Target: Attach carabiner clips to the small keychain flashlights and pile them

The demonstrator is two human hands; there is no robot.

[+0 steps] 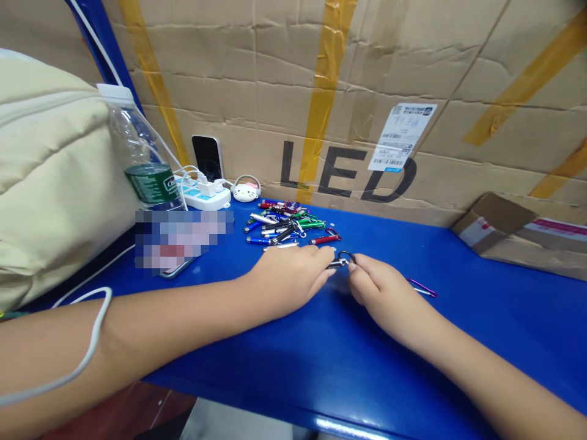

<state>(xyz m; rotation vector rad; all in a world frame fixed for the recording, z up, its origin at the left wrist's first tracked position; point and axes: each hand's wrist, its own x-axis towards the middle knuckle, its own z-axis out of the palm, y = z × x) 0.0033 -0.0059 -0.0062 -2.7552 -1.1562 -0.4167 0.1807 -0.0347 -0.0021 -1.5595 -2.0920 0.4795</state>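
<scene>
Fingers (326,269) on perhaps a torch (338,263), pile (284,227) behind

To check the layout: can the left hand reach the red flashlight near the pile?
Probably yes: the red flashlight lies just beyond the left hand on the blue table, with nothing between them.

The small keychain torch (336,264) you are handling lies flat on the blue tabletop (458,330), mid-scene, with its short, dark metallic barrel running left to right. Its left end sits under the fingertips of your left hand (293,275). At its right end, a black carabiner clip (347,255) arches toward the far side as a thin loop, pinched by your right hand (380,290). It is hard to tell whether clip and barrel are actually joined.
</scene>
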